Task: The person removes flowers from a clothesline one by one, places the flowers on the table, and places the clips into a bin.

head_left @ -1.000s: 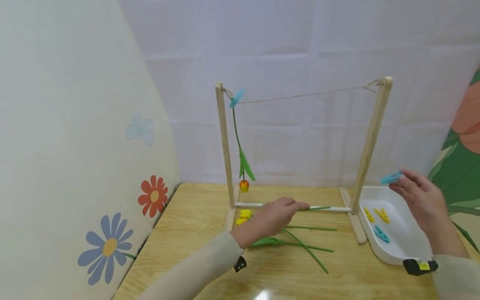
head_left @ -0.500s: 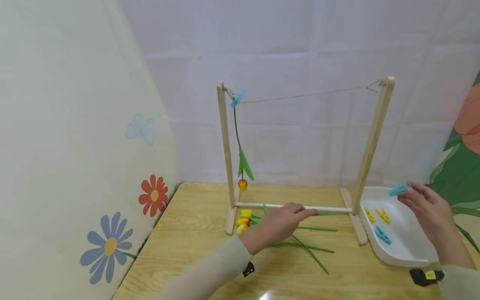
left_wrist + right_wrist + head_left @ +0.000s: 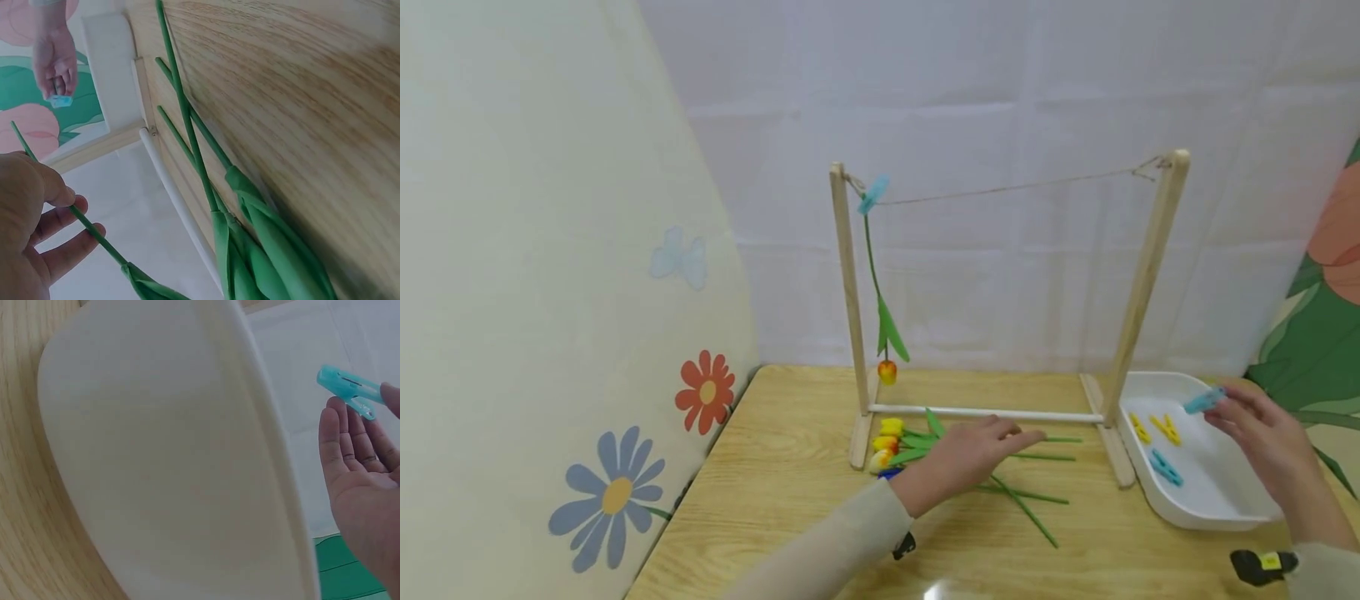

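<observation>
Left hand [image 3: 962, 461] pinching a slim green artificial-flower stem [image 3: 112, 251], right hand [image 3: 1262, 437] pinching a light-blue plastic clothespin [image 3: 1205, 401].
The left thumb and fingers close on the stem, near the white horizontal rod [image 3: 955, 412] and apart from three other green stems [image 3: 1043, 456] lying crossed on the pale wood-grain table [image 3: 790, 525]; tulip heads in yellow [image 3: 892, 427], red-yellow [image 3: 884, 444], cream and blue lie at their left, and which one belongs to the pinched stem cannot be told. The right thumb and fingers clamp the clothespin above the white plastic tray [image 3: 1217, 483] at right, which holds two yellow clothespins [image 3: 1166, 430] and a teal clothespin [image 3: 1166, 467]. Farther off, thin brown twine [image 3: 1000, 192] spans the wooden frame [image 3: 1142, 300]; at its left end another light-blue clothespin [image 3: 874, 194] holds a red-yellow tulip [image 3: 887, 372], head down.
</observation>
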